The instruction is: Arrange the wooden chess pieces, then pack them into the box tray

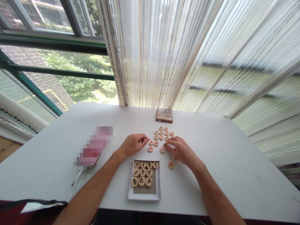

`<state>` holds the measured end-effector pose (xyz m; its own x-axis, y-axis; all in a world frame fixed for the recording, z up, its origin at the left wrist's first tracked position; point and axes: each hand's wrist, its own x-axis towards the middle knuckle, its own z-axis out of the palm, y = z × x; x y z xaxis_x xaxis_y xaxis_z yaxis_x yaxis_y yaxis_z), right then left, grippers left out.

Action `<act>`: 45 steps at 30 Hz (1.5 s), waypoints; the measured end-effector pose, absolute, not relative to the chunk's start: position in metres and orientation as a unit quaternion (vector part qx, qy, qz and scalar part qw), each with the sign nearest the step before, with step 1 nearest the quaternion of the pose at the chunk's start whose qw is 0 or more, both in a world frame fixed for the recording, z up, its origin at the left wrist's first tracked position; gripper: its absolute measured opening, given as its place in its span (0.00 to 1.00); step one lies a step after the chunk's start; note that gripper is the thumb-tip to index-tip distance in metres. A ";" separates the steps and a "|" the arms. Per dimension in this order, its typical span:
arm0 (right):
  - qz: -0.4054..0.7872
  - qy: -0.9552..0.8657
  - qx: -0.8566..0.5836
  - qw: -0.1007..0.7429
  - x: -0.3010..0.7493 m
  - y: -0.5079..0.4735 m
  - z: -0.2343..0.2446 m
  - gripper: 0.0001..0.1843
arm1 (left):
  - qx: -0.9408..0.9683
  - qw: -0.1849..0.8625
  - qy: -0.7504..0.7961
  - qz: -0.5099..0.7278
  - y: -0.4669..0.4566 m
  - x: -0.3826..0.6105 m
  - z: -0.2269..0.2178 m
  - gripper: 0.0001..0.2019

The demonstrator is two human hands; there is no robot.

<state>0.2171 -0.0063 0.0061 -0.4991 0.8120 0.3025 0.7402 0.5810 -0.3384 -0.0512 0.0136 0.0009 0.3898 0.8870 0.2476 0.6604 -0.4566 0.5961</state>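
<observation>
Chinese chess pieces, round and pale with red or black characters, lie in a loose group on the white table. My left hand rests at the group's left side, thumb and forefinger tips together beside a red-marked piece; nothing shows between them. On the right, my right hand has its fingertips around a Chinese chess piece, mostly covered. Another piece is partly hidden under this hand, and a red-marked one lies just below it. An open shallow box nearest me holds rows of black-marked pieces.
A closed, flat, printed box lies at the table's far edge. To the left is a pinkish, blurred-out object with a pale strap. Behind the table hang sheer striped curtains, beside an open window with green bars.
</observation>
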 end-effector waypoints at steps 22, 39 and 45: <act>0.082 -0.834 -0.471 0.276 0.211 -0.010 0.015 0.02 | 0.789 0.252 0.467 0.310 0.011 -0.048 0.004 0.16; 0.195 -0.849 -0.334 0.361 0.173 -0.037 0.011 0.13 | 0.705 0.531 0.351 0.313 -0.001 -0.030 0.004 0.17; 0.192 -0.843 -0.336 0.374 0.170 -0.036 0.010 0.13 | 0.664 0.575 0.353 0.323 0.000 -0.030 0.003 0.17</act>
<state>0.1698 -0.0364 0.0095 -0.4950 0.7096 0.5015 0.4219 0.7008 -0.5752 -0.0304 0.0003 0.0026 0.5422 0.8400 0.0218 0.0978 -0.0888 0.9912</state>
